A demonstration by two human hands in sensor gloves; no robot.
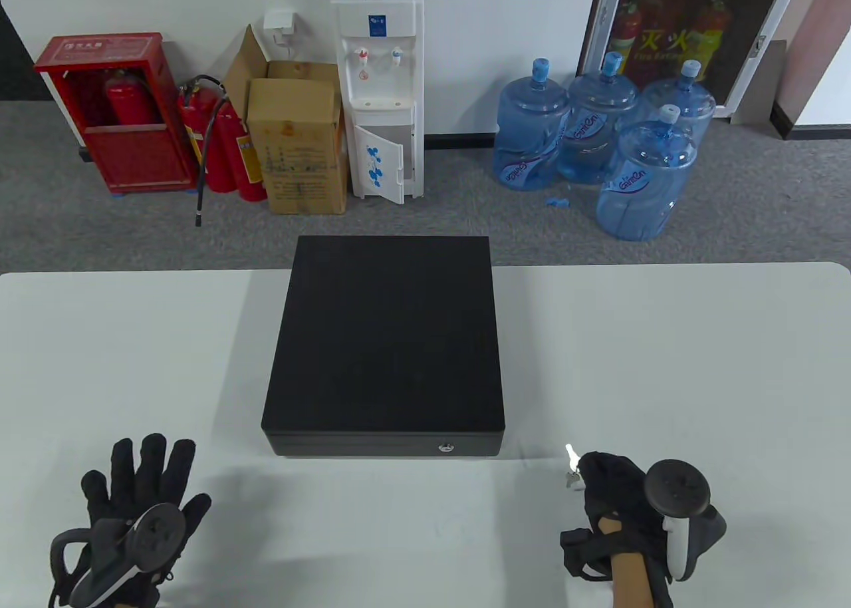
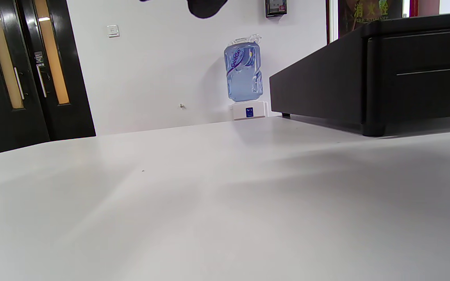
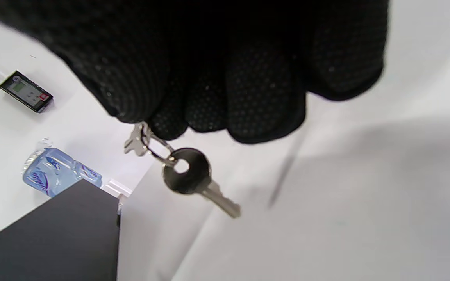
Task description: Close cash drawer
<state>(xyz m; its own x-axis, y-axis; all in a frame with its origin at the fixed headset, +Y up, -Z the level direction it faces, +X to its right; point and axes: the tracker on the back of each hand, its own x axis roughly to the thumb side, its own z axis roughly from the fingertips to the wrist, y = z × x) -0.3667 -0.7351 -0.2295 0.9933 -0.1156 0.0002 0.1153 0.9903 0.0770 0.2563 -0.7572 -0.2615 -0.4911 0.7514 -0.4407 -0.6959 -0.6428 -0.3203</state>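
Fingers spread flat, the left hand point(image 1: 136, 501) in its black sensor glove rests on the pale grey worktop point(image 1: 665, 368) at the near left, holding nothing; I judge it is simply parked out of the way. In the middle, well apart from that hand, sits the one flat, square, black metal cash drawer point(image 1: 385, 342), its front panel with a single round silver lock point(image 1: 445, 446) facing the person. From where I stand the front looks flush with the case, so the drawer appears already pushed in. To the right, just off the box's near corner, the right hand point(image 1: 621, 501) is curled and clamped on a small silver key ring point(image 3: 154, 146). Two keys hang on it: one pinched up against the fingers point(image 3: 209, 101), the other, a dark round-headed key point(image 3: 193, 181), dangling free above the worktop. My guess is the keys are held ready either for locking the drawer or after being drawn out of it.

Count: two hands, one drawer, one lock, two keys on one ring.
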